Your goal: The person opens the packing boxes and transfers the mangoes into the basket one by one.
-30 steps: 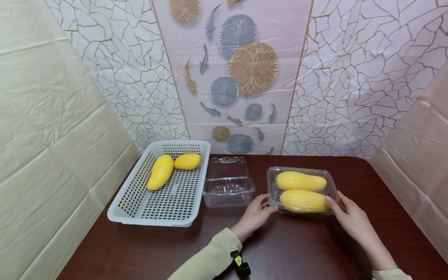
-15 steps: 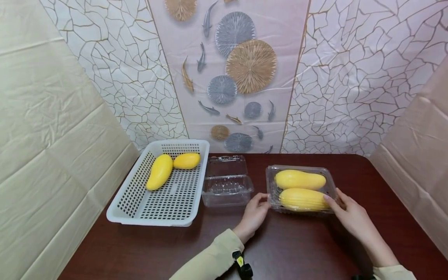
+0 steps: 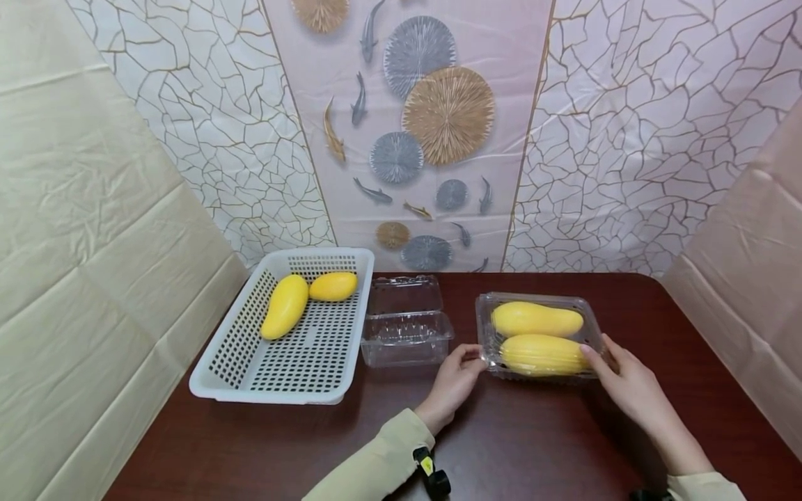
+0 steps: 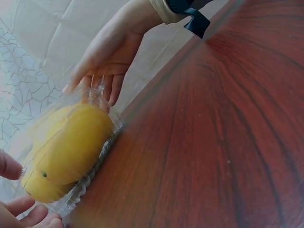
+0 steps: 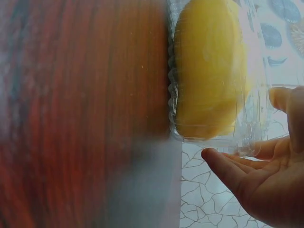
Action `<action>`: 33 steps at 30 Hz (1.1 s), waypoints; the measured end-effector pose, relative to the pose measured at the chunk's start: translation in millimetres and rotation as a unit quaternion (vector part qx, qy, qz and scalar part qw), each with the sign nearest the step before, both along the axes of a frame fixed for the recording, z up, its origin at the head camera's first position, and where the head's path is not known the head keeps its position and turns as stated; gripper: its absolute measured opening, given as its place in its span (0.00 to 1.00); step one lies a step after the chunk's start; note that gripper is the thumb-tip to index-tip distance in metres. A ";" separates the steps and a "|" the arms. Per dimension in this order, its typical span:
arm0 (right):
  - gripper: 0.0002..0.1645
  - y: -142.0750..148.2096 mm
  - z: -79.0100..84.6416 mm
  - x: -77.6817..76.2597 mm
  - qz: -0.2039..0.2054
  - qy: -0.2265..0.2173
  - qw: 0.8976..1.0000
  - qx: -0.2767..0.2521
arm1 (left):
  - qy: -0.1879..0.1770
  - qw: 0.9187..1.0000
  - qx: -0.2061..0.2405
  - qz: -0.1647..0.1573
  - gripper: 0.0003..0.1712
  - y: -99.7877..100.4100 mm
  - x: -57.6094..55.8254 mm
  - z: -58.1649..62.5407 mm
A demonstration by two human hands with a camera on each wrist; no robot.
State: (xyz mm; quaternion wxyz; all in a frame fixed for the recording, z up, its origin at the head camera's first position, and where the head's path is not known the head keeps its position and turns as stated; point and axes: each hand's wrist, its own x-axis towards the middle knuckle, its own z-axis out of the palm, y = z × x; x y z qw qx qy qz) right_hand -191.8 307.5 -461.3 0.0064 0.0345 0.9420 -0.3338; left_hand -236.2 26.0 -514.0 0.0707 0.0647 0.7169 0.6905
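Note:
A closed clear plastic clamshell box holds two yellow mangoes lying side by side on the right part of the table. My left hand pinches the box's near left corner between thumb and fingers. At the other end, my right hand grips the right side, its thumb over the lid edge and the fingers beyond the end wall. In the left wrist view, one mango shows a small dark stem spot through the plastic. The right wrist view shows the box's ribbed side along the table.
An opened clear clamshell box stands to the left of the hands. Beyond it, a white perforated basket holds two more mangoes. Patterned cloth hangs along the table's back edge, and beige cloth lines the left side.
My left thumb has slid from the box's front edge back to its left corner. The right hand keeps its grip, and the filled box stays nearly in place.

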 end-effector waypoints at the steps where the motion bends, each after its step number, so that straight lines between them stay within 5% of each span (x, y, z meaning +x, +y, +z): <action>1: 0.54 0.1 -0.7 0.2 0.001 0.006 1.000 0.001 | -0.001 1.000 0.001 -0.003 0.18 -0.3 0.1 -0.1; 9: 0.63 -2.8 -4.3 2.5 0.043 0.077 0.996 -0.027 | -0.011 1.000 0.011 -0.019 0.21 -1.3 2.1 0.8; 15: 0.73 -5.3 -6.9 3.9 0.061 0.070 0.995 -0.032 | -0.010 1.000 0.009 -0.020 0.22 -1.2 1.3 1.5; 33: 0.64 8.0 -9.9 5.0 0.057 0.049 0.994 -0.077 | -0.010 0.999 -0.032 -0.031 0.29 -1.6 1.8 -0.4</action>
